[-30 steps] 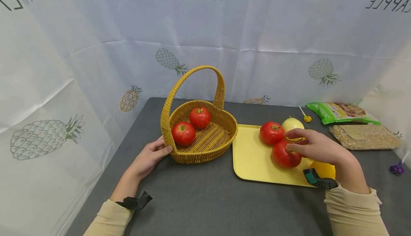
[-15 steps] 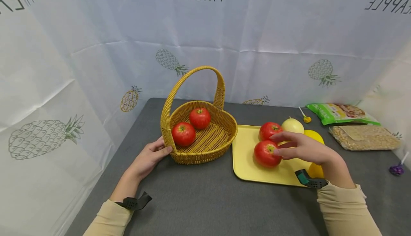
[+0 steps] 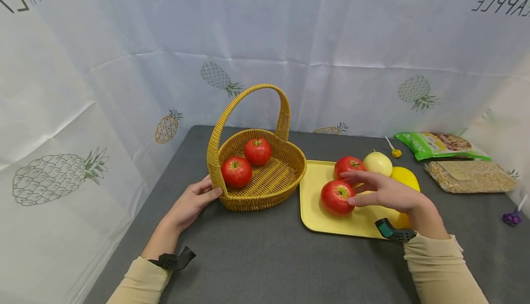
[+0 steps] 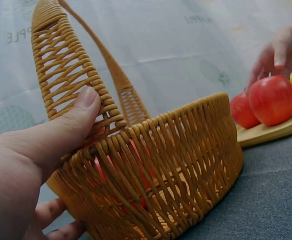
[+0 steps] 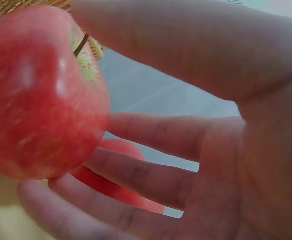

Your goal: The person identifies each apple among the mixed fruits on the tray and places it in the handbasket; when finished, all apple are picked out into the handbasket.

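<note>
The right hand has its thumb and fingers curled round a red apple, the thumb near the stem dimple and the fingers along the far side; this wide spread seems chosen because a smooth, round skin could slip from a narrow pinch. The apple is over the left part of the yellow tray, just in front of another apple; whether its underside touches the tray or hangs slightly clear cannot be told from these angles. The left hand grips the basket where the near foot of the handle meets the rim, thumb on the weave and fingers against the outer wall, probably to steady a light piece that might slide on the table. The basket stands upright just left of the tray, and the two apples inside lie close together toward its left, leaving bare weave on the tray side. The tray presumably serves to gather the loose fruit. The held apple's stem end faces up, tipped a little toward the right palm, so its core axis leans rightward from upright; its outline is so nearly round that no long axis stands out. The basket's handle, by contrast, arches from near left to far right.
</note>
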`<state>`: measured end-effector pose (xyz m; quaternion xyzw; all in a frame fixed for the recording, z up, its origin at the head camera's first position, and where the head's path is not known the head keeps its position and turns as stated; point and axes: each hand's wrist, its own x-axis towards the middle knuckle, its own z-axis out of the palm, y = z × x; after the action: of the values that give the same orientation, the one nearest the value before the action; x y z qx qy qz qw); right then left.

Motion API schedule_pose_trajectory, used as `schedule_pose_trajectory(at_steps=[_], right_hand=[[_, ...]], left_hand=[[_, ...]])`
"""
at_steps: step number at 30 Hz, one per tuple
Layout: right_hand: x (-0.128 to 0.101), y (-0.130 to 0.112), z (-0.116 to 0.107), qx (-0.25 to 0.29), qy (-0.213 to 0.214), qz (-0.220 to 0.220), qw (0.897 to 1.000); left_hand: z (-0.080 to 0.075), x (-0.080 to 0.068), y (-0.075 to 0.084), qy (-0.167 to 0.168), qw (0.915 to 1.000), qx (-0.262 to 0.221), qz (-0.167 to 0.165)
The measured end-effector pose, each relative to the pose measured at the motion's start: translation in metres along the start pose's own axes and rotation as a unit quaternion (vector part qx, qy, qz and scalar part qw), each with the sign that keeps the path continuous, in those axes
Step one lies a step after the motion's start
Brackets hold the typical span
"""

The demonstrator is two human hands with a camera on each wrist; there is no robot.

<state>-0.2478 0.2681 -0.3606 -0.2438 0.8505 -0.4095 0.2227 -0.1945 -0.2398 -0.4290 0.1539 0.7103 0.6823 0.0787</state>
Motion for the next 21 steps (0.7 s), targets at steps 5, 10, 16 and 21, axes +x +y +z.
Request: schedule_pose_trajectory(at_steps=[5,10,16,21], right_hand=[[0.002,0.0,0.003,-0.026,-0.014,0.001,1.0],[0.005,0.002,0.006,-0.043,-0.019,0.013,0.999],[0.01,0.004,0.01,-0.032,-0.006,0.016,0.999],[0.013,0.004,0.014,-0.016,-0.002,0.015,1.0]], left_hand=[[0.0,0.0,0.0,-0.001,1.0,0.003,-0.002],[0.0,0.0,-0.001,0.001,1.0,0.002,-0.003],[0.0,0.0,-0.001,-0.001,1.0,0.001,0.0],[0.0,0.0,-0.001,0.001,1.0,0.004,0.002]])
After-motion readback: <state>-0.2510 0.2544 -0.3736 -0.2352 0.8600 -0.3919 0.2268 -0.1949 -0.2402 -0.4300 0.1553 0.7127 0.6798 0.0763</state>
